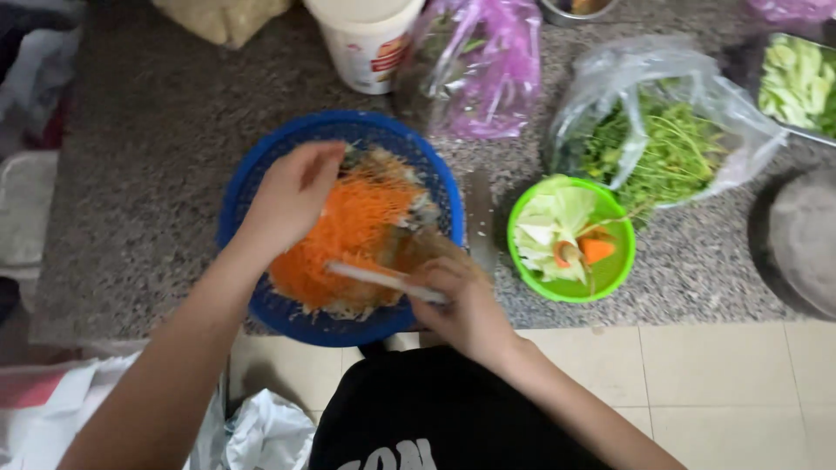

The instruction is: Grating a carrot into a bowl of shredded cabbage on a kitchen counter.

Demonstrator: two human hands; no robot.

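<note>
A blue plastic colander sits on a speckled stone counter and holds a heap of shredded orange carrot over paler shreds. My left hand reaches into the colander from the left, fingers bent down onto the shreds at its far side. My right hand is at the colander's near right rim, closed around a thin white-handled tool that lies across the carrot heap. Whether the tool is a peeler or a grater blade is unclear.
A green bowl with cabbage pieces and carrot ends stands right of the colander. Behind lie a clear bag of green herbs, a purple bag, a white tub, a metal tray of chopped greens and a dark pot.
</note>
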